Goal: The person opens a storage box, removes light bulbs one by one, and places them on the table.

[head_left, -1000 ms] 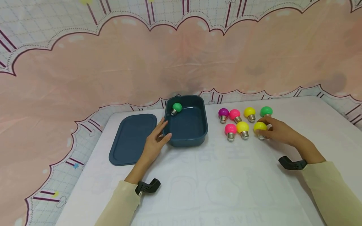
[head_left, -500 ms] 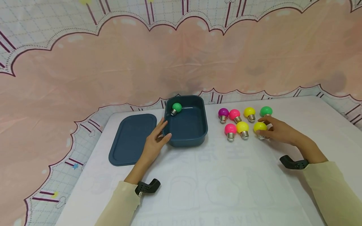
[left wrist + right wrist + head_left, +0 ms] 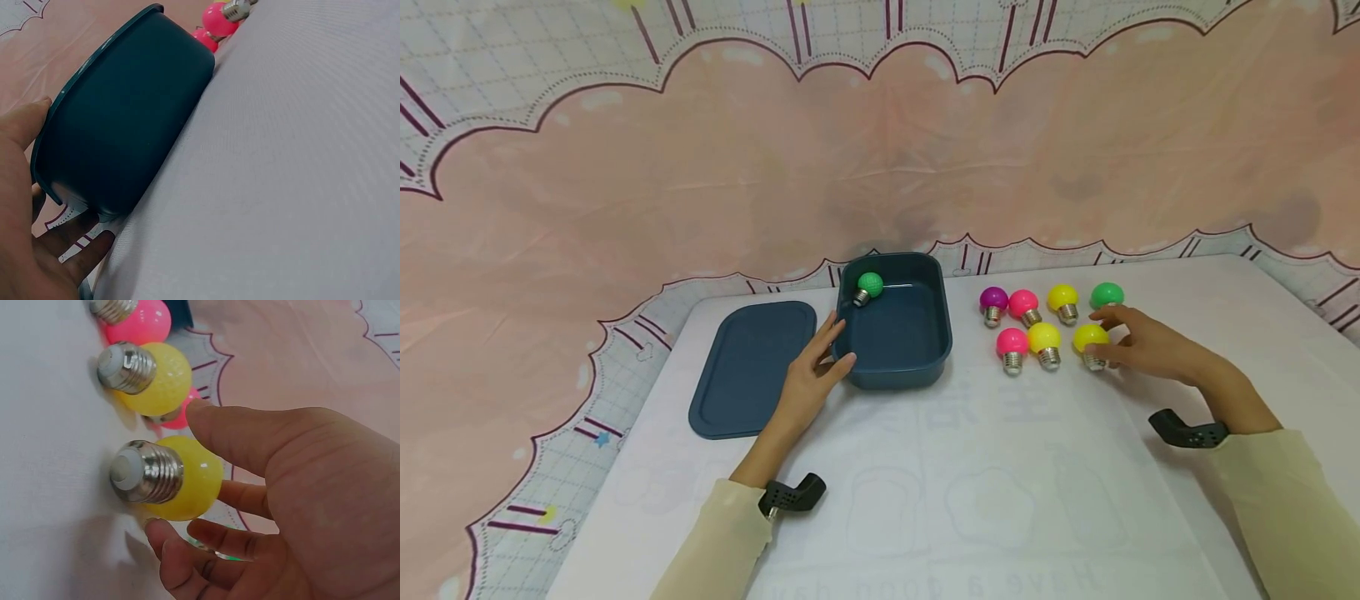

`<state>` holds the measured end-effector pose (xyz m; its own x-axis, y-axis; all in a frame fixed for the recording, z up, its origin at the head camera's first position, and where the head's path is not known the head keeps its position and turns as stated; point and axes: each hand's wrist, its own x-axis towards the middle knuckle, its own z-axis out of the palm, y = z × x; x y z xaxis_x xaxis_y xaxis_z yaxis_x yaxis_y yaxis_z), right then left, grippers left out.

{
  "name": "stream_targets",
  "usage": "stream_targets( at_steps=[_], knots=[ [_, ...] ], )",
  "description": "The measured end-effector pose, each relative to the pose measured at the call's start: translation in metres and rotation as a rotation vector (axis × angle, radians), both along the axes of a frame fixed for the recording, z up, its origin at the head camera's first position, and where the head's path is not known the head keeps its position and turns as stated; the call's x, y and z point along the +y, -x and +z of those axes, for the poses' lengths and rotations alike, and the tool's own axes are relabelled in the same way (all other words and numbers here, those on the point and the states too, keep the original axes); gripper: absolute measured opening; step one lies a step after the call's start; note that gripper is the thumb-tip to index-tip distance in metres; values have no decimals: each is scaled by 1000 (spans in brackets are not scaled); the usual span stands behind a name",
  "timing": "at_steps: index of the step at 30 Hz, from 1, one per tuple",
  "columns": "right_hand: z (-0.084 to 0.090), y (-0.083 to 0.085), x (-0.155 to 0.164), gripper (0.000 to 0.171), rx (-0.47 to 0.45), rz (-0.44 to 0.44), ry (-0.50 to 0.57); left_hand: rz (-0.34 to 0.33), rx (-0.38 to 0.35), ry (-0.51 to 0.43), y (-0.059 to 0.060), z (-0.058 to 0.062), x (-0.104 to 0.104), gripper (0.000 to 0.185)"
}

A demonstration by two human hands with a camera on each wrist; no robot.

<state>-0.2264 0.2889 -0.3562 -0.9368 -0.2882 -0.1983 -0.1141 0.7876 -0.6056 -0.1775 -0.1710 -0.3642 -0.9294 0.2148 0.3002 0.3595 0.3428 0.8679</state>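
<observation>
My left hand [image 3: 808, 379] touches the left side of a dark blue box [image 3: 891, 379], thumb at the rim and fingers spread at its corner in the left wrist view. Inside the box lies a green bulb [image 3: 870, 286]. On the right, my right hand [image 3: 1146, 342] is around a yellow bulb [image 3: 194, 478] standing on the table, thumb and fingers apart on either side of it. Beyond that hand is another green bulb [image 3: 1107, 294], its base partly hidden. Next to it sit two more yellow bulbs, one at the back [image 3: 1062, 297] and one in front [image 3: 1043, 338].
Two pink bulbs, one in front [image 3: 1012, 342] and one behind [image 3: 1023, 303], and a purple bulb [image 3: 993, 299] stand between the box and my right hand. Left of the box lies a flat dark blue lid [image 3: 752, 367]. A patterned cloth [image 3: 880, 167] hangs behind the white table [image 3: 970, 500].
My right hand has drawn back slightly to the right, its fingers a little more parted, while the yellow bulb stays in place. The left hand and box have not moved.
</observation>
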Motion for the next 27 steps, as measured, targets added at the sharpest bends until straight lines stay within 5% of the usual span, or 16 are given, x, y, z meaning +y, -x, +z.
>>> stream_targets(
  at_steps=[10, 27],
  knots=[
    [22, -6, 0, 71, 111, -10, -5, -1, 4, -3, 0, -1, 0, 55],
    [59, -6, -61, 66, 204, 9, 205, -1, -17, -16, 1, -1, 1, 56]
  ],
)
